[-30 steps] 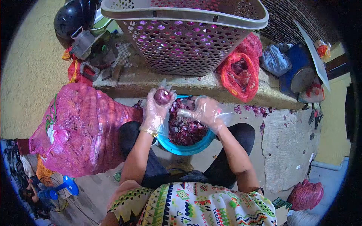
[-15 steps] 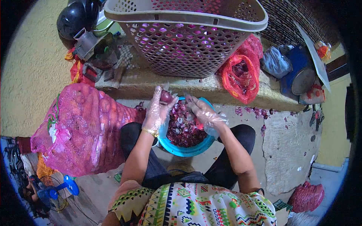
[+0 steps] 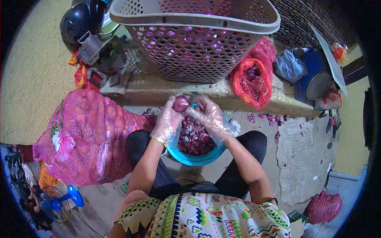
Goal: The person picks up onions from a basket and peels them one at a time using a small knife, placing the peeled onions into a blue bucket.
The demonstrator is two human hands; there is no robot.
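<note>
My left hand [image 3: 164, 121], in a clear plastic glove, is closed around a red onion [image 3: 181, 103] above the basin. My right hand [image 3: 214, 121], gloved too, is closed close beside the onion. A thin greyish blade, seemingly a small knife [image 3: 195, 96], shows at its fingertips; the handle is hidden by the hand. Below both hands, between my knees, stands a round blue basin [image 3: 194, 160]. Dark red onion skins [image 3: 194, 139] with paler bits fill it.
A tall perforated basket [image 3: 194, 51] holding onions stands on the concrete ledge ahead. A red mesh sack [image 3: 252, 85] leans beside it. At left bulges a large pink mesh sack [image 3: 91, 139] of onions. Scattered skins [image 3: 274, 119] lie right. A blue fan [image 3: 73, 196] stands lower left.
My right hand has moved up and left toward the onion. The onion has shifted slightly right in my left hand, and the two hands are closer together.
</note>
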